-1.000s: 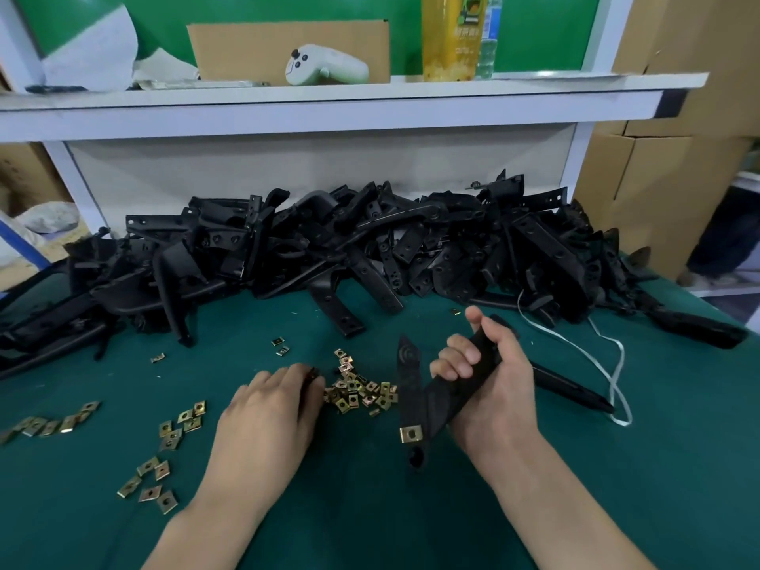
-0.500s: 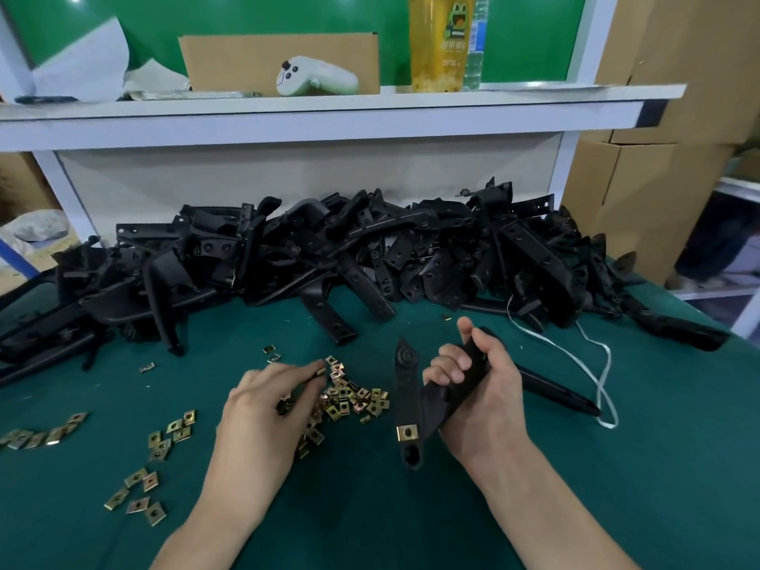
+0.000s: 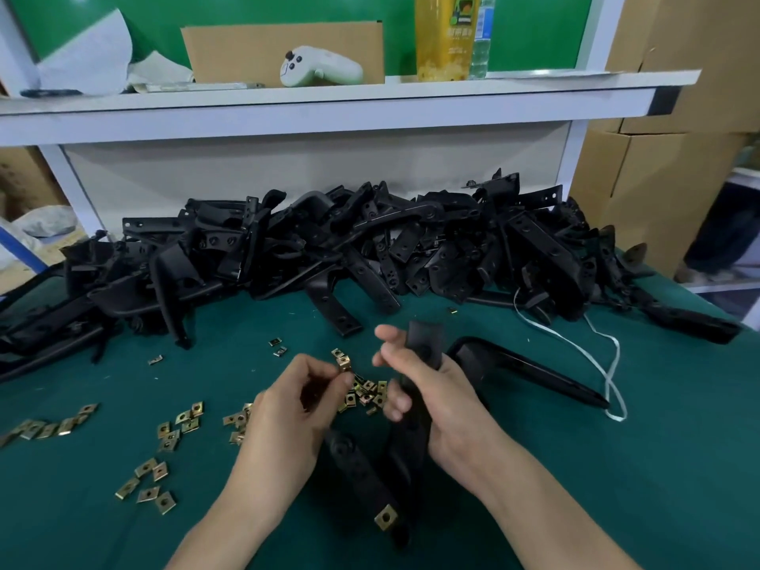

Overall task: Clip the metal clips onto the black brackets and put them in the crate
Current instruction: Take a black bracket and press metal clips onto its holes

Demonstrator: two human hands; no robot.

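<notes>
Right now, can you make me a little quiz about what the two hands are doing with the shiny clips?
1. True or false: the fingers of the left hand pinch a metal clip.
2. What does the right hand hold? A) a black bracket B) a spoon C) a toy car
3. Fill in the gap: the fitted clip sits on the end of the bracket that is ___ the person (near or far from).

Key: 1 true; 2 A; 3 near.
</notes>
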